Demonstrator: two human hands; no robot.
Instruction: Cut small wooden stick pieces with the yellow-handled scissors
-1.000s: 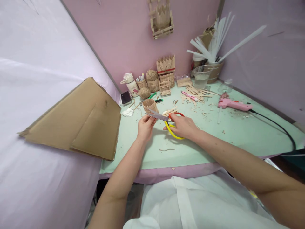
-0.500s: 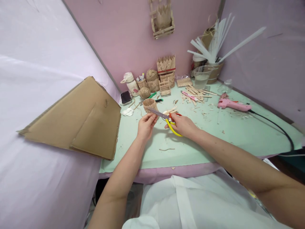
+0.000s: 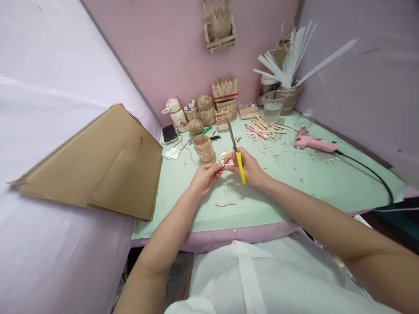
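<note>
My left hand (image 3: 207, 178) is closed in a pinch in front of a small round wooden-stick cup (image 3: 203, 149), which stands upright on the table. What its fingers hold is too small to make out. My right hand (image 3: 247, 167) holds the yellow-handled scissors (image 3: 240, 163), their blades together and pointing up and away. Its thumb and fingertips meet the left fingertips. Behind the hands, a white round lid or dish with small sticks (image 3: 225, 158) is partly hidden by the right hand.
A cardboard sheet (image 3: 124, 170) leans at the left. A pink glue gun (image 3: 316, 143) with a black cord lies right. Loose sticks (image 3: 262, 129), twine balls (image 3: 195, 127), a white bottle (image 3: 176, 114), a phone (image 3: 169, 134) and a water cup (image 3: 272, 109) stand or lie behind. A short string (image 3: 226, 205) lies in front.
The scissors have swung from pointing left at the cup to pointing upward. My left hand has moved from the cup's lower edge toward my right hand, and their fingertips now meet.
</note>
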